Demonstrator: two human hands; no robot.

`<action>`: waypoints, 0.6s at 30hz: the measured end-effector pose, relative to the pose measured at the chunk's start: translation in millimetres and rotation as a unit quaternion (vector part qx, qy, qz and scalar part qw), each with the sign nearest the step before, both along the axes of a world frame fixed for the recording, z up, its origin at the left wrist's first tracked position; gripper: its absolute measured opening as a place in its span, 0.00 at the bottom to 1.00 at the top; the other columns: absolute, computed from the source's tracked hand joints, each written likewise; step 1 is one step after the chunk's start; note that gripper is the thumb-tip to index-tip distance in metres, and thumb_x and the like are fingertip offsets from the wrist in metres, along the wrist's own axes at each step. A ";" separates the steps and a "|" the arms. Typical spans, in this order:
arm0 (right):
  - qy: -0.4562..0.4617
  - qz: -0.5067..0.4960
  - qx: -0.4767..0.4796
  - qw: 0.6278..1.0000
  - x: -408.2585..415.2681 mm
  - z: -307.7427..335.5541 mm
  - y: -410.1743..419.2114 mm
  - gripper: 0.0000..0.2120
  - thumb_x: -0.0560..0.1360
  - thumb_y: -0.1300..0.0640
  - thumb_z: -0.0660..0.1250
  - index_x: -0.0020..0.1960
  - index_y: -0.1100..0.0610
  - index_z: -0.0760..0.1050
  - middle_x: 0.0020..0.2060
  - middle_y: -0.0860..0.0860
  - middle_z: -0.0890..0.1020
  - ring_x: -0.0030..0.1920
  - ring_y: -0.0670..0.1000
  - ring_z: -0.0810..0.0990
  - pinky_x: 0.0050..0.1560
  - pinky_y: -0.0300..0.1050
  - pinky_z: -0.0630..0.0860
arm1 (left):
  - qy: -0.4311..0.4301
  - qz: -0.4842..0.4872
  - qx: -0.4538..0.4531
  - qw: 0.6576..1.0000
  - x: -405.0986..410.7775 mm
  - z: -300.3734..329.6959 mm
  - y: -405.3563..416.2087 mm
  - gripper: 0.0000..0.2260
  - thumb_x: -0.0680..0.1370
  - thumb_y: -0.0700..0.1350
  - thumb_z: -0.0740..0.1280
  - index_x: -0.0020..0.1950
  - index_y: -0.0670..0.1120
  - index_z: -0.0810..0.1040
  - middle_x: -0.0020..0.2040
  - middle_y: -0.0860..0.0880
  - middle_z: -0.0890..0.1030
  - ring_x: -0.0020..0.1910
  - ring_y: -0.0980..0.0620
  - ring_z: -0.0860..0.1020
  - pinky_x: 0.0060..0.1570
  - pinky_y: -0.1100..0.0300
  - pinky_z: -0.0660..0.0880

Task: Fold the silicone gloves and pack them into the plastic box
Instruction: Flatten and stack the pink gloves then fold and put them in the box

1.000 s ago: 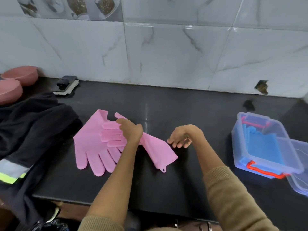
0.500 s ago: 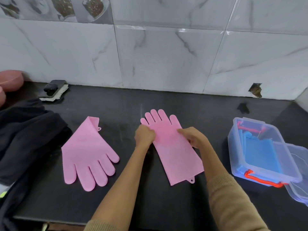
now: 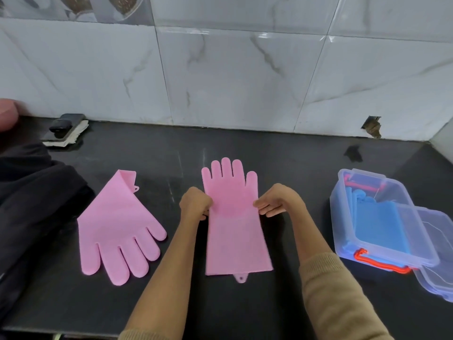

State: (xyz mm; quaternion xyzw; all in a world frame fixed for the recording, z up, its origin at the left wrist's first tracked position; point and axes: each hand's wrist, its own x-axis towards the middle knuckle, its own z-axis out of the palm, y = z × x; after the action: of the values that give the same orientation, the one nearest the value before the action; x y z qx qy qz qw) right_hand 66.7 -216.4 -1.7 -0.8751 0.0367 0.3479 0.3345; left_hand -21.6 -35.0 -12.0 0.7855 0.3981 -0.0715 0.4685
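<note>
A black worktop (image 3: pixel 245 303) runs below a wall of white marbled tiles (image 3: pixel 232 82). A dark garment (image 3: pixel 31 217) is heaped at its left end. At the right stands a clear plastic box (image 3: pixel 382 241) with red handles, open, blue gloves (image 3: pixel 377 222) lying inside; its clear lid (image 3: pixel 438 266) leans against the box's near right corner.

Two pink silicone gloves lie flat, well apart from the box. The middle glove (image 3: pixel 236 231) lies between the two hands, its finger end toward the wall and its cuff toward the person. The left glove (image 3: pixel 117 227) lies alone near the garment, cuff corner turned over, its finger end pointing toward the person.

The left hand (image 3: pixel 195 204) has its fingers (image 3: pixel 206 204) curled at the middle glove's left edge, pinching it about the palm. The right hand (image 3: pixel 277 201) meets the right edge with nearly straight fingers (image 3: pixel 263 207), their tips touching the silicone; whether they pinch it I cannot tell.

A small dark object (image 3: pixel 65 130) on a pale pad sits by the wall.
</note>
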 end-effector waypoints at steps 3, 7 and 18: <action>0.029 0.022 0.029 0.999 -12.6 -4.4 18.7 0.10 0.73 0.59 0.72 0.52 0.64 0.81 0.37 0.52 0.84 0.35 0.46 0.82 0.38 0.38 0.82 | -0.157 0.030 0.107 0.981 -1.5 12.1 -18.2 0.08 0.75 0.39 0.62 0.35 0.43 0.70 0.40 0.40 0.79 0.40 0.36 0.77 0.41 0.43 0.78; 0.027 0.025 0.061 0.997 -19.7 -7.9 40.9 0.11 0.73 0.60 0.72 0.52 0.65 0.80 0.46 0.56 0.85 0.36 0.47 0.82 0.38 0.39 0.81 | -0.100 0.027 0.088 0.991 57.1 -81.4 50.0 0.12 0.70 0.52 0.69 0.37 0.49 0.68 0.35 0.41 0.74 0.30 0.44 0.70 0.34 0.52 0.68; -0.005 0.076 0.024 0.997 -29.0 -4.1 78.9 0.12 0.74 0.57 0.72 0.53 0.64 0.79 0.49 0.56 0.84 0.34 0.46 0.80 0.36 0.39 0.79 | -0.010 0.093 0.116 0.989 -40.4 -7.0 65.1 0.09 0.75 0.38 0.68 0.37 0.40 0.71 0.36 0.44 0.76 0.40 0.44 0.77 0.43 0.53 0.77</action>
State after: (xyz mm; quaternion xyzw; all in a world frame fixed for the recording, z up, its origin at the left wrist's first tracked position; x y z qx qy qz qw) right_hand 37.7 -137.5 -5.8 -0.8689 -0.0397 0.3686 0.3280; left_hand -62.0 30.1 -19.0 0.7946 0.4705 0.0267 0.3828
